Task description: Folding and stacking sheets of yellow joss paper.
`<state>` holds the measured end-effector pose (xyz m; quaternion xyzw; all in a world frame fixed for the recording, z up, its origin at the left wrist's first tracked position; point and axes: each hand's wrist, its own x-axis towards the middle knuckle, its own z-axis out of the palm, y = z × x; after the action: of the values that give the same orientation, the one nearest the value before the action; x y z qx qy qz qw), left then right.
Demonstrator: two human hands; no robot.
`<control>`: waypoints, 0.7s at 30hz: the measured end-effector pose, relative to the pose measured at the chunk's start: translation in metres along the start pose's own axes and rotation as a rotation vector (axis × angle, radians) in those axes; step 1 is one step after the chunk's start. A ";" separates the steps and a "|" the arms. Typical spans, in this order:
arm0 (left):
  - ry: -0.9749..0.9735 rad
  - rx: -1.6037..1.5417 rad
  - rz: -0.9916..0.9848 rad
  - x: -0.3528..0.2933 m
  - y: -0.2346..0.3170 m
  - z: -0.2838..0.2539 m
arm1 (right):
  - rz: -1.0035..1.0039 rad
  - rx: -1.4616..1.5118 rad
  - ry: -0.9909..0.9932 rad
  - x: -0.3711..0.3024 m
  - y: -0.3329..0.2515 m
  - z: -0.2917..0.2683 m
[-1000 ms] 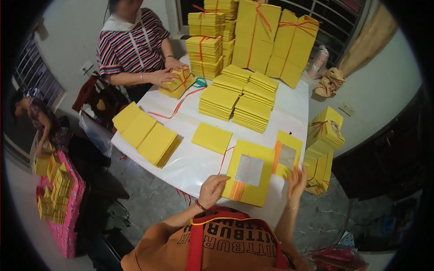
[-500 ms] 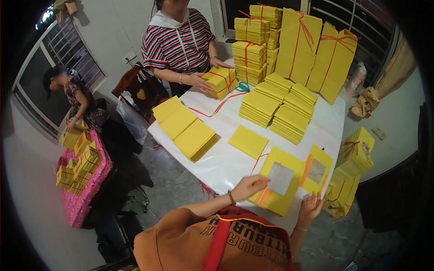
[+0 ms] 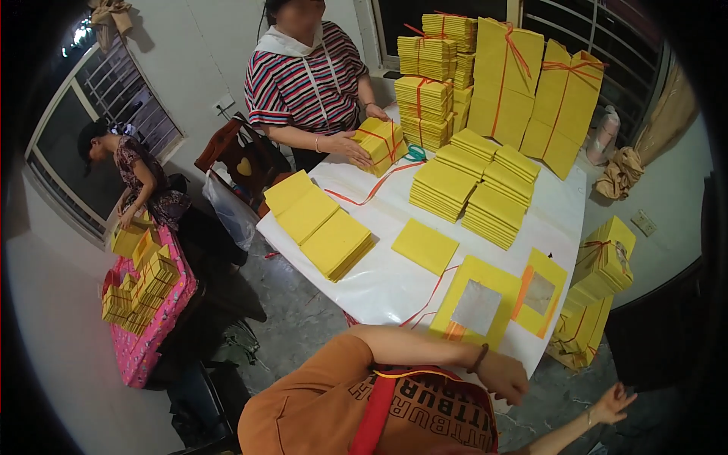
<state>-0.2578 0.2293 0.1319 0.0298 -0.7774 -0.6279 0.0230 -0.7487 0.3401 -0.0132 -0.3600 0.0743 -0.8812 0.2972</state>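
My left hand (image 3: 504, 377) hangs just off the table's near edge, its fingers curled together and nothing visible in them. Farther right, beyond the table, my right hand (image 3: 613, 403) is held out with fingers apart and holds nothing. Nearest to my left hand lies a yellow sheet (image 3: 498, 286) bearing a grey rectangle and an orange strip. Beside it is a narrower yellow piece (image 3: 557, 279) with a similar grey patch and orange edge. A flat yellow folded sheet (image 3: 425, 246) lies behind them, with a thin red string (image 3: 432, 292) close by.
The white-covered table (image 3: 371, 250) bears yellow stacks (image 3: 436, 189), another pile (image 3: 334, 243) and scissors (image 3: 415, 153). Across it a person in stripes holds a tied yellow bundle (image 3: 379, 144). Tied bundles (image 3: 588, 330) stand right of the table. Another person works at a pink-covered table (image 3: 136, 353).
Both my hands have left the yellow sheets and moved right and toward the table's near side. My right hand has opened out beyond the table edge. The view has shifted slightly.
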 end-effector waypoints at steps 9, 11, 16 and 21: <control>0.712 -0.064 -0.173 -0.077 -0.070 -0.015 | 0.549 -0.173 0.809 -0.101 0.147 0.078; 1.035 -0.266 -0.143 -0.104 -0.092 -0.010 | 0.810 -0.136 0.611 -0.115 0.191 0.102; 1.474 -0.776 -0.186 -0.161 -0.120 0.005 | 0.892 -0.351 0.454 -0.110 0.244 0.206; 1.523 -0.948 -0.149 -0.173 -0.131 0.016 | 0.615 0.323 0.511 -0.068 0.228 0.192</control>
<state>-0.0842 0.2301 0.0007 0.4758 -0.2069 -0.6926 0.5011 -0.4724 0.2104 0.0082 -0.0404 0.1105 -0.8129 0.5705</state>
